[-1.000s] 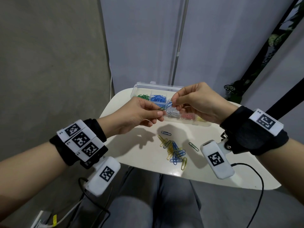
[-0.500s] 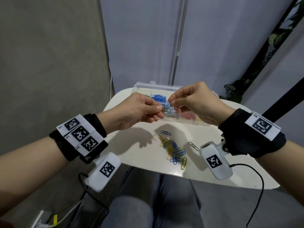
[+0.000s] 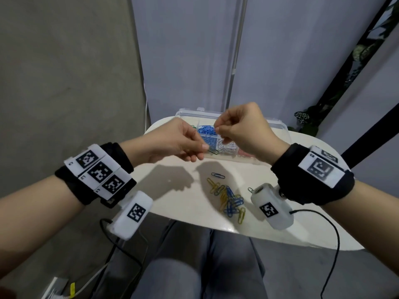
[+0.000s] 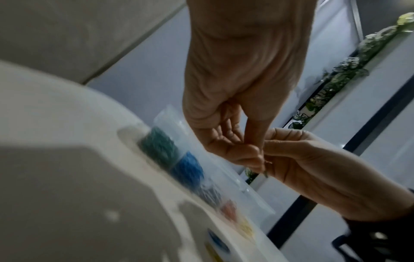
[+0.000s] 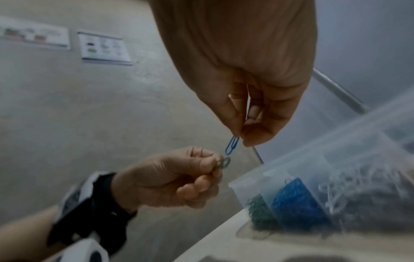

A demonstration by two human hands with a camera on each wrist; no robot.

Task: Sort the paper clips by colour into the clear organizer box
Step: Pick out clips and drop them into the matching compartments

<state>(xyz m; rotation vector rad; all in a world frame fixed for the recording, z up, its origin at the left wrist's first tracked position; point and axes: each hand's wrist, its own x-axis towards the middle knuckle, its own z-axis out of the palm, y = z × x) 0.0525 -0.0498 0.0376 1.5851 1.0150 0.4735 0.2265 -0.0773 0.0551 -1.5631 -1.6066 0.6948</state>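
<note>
A: What are the hands doing?

B: The left hand (image 3: 172, 141) is pinching a green paper clip (image 5: 224, 162) between thumb and forefinger, the other fingers curling under. The right hand (image 3: 241, 128) is pinching a blue paper clip (image 5: 232, 146) at its top end, so it is hanging down from the fingertips. In the right wrist view the two clips are sitting end to end, just meeting; I cannot tell whether they are hooked together. Both hands are hovering above the far part of the tabletop, in front of and over the box.

A: Going from the near edge outward, what is lying there?

B: Close to the near edge of the white tabletop (image 3: 177, 203) a loose pile of blue and yellow clips (image 3: 228, 199) is lying in a tangle. A single blue clip (image 3: 218, 175) is sitting just beyond it, apart. A green clip (image 3: 250, 189) is peeking out to the right, beside the wrist camera.

A: And the box?

B: The clear organizer box (image 3: 278, 126) is standing along the far edge, lid open. Green, blue, white, red and yellow clips are filling separate compartments in a row from left to right.

A: Any room to move?

B: Bare tabletop is showing left of the pile, under the left hand, and along the near right edge.
</note>
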